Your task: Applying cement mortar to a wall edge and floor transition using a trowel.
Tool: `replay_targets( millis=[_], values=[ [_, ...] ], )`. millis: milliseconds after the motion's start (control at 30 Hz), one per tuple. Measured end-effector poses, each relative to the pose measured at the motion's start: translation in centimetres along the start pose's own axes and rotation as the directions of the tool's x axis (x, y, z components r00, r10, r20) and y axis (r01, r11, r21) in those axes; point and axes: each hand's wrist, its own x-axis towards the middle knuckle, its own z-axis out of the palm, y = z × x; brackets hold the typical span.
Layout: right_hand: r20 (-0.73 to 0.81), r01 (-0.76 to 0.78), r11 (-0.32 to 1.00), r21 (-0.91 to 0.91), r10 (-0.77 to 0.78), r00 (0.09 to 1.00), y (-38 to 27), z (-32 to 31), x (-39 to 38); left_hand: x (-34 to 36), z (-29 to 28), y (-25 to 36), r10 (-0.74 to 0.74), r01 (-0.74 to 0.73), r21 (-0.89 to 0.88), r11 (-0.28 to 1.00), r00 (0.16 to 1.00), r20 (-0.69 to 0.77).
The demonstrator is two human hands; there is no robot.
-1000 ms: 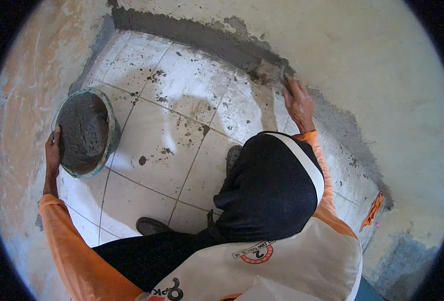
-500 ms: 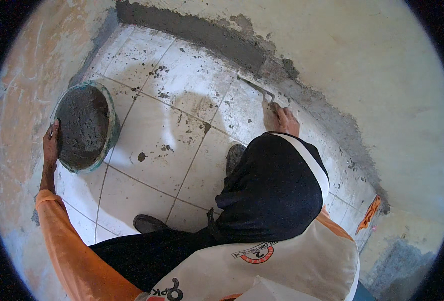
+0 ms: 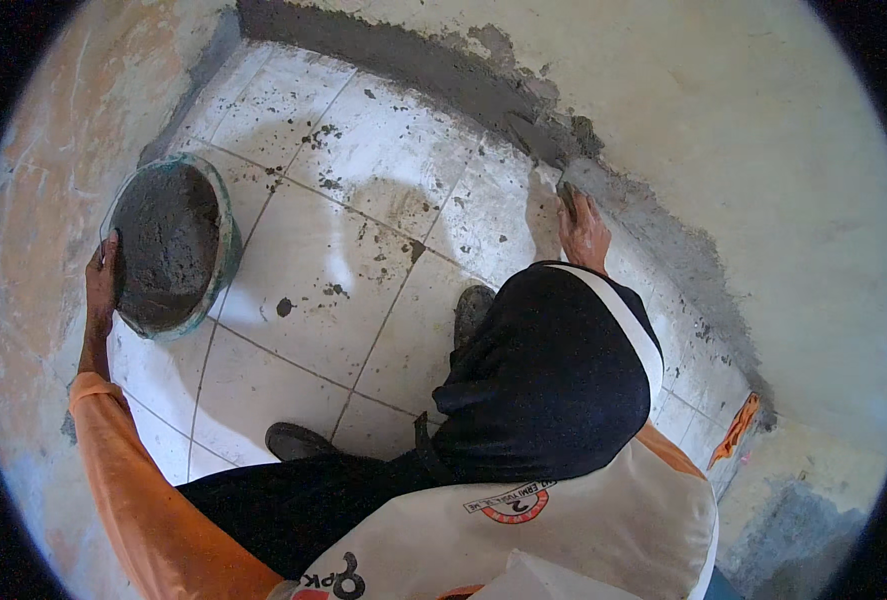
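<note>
My left hand (image 3: 102, 280) is closed on the near-left rim of a round green bucket (image 3: 229, 245), its thumb over the edge. Grey wet mortar (image 3: 166, 245) fills most of the bucket, which leans a little. At the foot of the right-hand wall, my right hand (image 3: 585, 230) is wrapped around the handle of a trowel (image 3: 564, 190). The trowel's blade lies against the dark mortar strip (image 3: 443, 85) along the wall base and is hard to tell from it.
White floor tiles (image 3: 298, 250) carry scattered mortar crumbs and splashes. My bent knee (image 3: 553, 380) in black trousers stands between my arms, with dark shoes (image 3: 471, 312) on the tiles. An orange cloth (image 3: 733, 432) lies by the wall at the right. Bare plaster walls close in the corner.
My right hand has shifted slightly up and to the right. The trowel has swung from above the tiles to the mortar at the wall base. My left hand stays on the bucket.
</note>
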Motion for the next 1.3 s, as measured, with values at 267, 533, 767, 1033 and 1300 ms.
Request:
replay_targets(
  millis=[267, 533, 767, 1033, 1300],
  values=[
    [0.07, 0.109, 0.987, -0.117, -0.101, 0.992, -0.3, 2.0, 3.6, 0.3, 0.2, -0.6, -0.001, 0.001, 0.009, 1.0, 1.0, -0.011],
    [-0.072, 0.185, 0.976, 0.113, -0.178, 0.981, -7.8, 2.0, 3.4, 0.0, 0.0, -0.9, -0.023, 0.023, -0.081, 0.996, 1.0, 0.006],
    [0.275, 0.294, 0.924, 0.244, -0.357, 0.893, -19.5, 8.5, 8.1, 0.5, 0.3, -0.7, -0.035, 0.035, -0.023, 0.999, 0.999, -0.009],
    [0.185, 0.141, 0.983, 0.118, -0.162, 0.969, -18.0, 11.2, 13.6, -0.7, 0.9, -0.1, -0.021, 0.02, -0.058, 0.998, 0.999, -0.025],
    [-0.077, 0.284, 0.934, 0.217, -0.274, 0.959, -15.4, 6.4, 11.1, 0.2, 0.3, -1.2, 0.034, -0.036, -0.057, 0.998, 0.999, -0.04]
  ],
)
